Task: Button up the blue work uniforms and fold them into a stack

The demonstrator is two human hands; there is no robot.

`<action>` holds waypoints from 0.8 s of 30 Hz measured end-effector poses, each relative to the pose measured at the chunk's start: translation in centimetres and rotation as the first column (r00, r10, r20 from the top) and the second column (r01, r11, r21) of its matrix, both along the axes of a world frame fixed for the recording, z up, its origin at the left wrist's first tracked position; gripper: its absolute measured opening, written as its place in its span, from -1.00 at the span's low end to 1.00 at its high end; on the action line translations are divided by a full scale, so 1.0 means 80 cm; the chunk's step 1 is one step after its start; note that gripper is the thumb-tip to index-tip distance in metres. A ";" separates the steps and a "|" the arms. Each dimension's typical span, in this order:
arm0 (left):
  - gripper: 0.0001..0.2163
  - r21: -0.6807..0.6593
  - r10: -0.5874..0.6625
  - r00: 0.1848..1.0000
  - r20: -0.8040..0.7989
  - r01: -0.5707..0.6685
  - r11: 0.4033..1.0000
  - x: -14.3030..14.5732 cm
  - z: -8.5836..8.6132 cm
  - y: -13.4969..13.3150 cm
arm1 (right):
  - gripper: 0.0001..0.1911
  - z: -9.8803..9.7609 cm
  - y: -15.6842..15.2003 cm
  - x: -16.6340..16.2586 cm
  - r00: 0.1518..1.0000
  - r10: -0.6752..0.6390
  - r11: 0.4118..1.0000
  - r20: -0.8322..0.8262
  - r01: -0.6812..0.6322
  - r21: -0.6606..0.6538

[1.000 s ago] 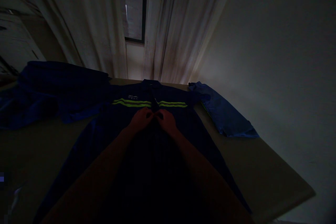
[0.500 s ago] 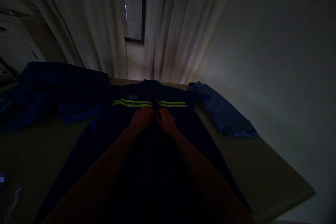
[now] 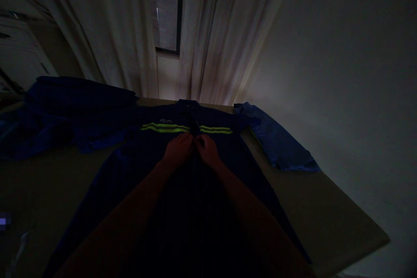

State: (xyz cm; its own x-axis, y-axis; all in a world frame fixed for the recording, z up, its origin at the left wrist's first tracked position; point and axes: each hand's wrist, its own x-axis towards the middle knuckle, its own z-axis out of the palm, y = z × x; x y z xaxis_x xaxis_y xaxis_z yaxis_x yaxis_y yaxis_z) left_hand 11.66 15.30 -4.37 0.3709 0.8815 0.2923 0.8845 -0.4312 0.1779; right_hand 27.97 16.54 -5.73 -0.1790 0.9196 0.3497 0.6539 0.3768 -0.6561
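A dark blue work jacket [image 3: 137, 169] with a yellow-green reflective stripe [image 3: 163, 127] across the chest lies flat on a table [image 3: 325, 217], front up, collar away from me. My left hand [image 3: 177, 151] and my right hand [image 3: 206, 151] meet at the jacket's front closure just below the stripe. Both have their fingers pinched together on the front edges of the cloth. The light is very dim, so I cannot make out a zip or button between the fingertips.
A heap of dark blue clothing [image 3: 65, 108] lies on the table at the left. The jacket's lighter blue sleeve [image 3: 280, 143] stretches to the right near the table's edge. Pale curtains [image 3: 211, 30] and a window hang behind; a bare wall stands at the right.
Both hands stay pinched at the jacket's front closure; they have shifted only very slightly.
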 end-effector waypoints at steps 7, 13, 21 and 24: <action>-0.78 -0.006 -0.008 1.000 0.025 0.008 1.000 -0.003 -0.010 0.008 | -0.75 0.004 -0.004 0.000 0.990 -0.040 0.999 -0.139 0.037 -0.027; -0.81 -0.040 -0.063 0.996 0.064 0.066 0.997 -0.010 -0.011 0.011 | -0.57 0.004 -0.004 0.003 0.977 -0.115 0.993 -0.178 0.109 -0.039; -0.72 -0.001 0.060 0.998 0.006 -0.060 0.998 -0.003 -0.005 0.001 | -0.62 0.017 -0.038 -0.008 0.982 -0.107 0.985 -0.156 0.083 -0.153; -0.59 0.083 0.032 0.998 -0.048 -0.028 0.996 -0.010 -0.028 -0.011 | -0.47 0.026 -0.093 0.001 0.997 -0.009 0.982 -0.075 -0.005 -0.188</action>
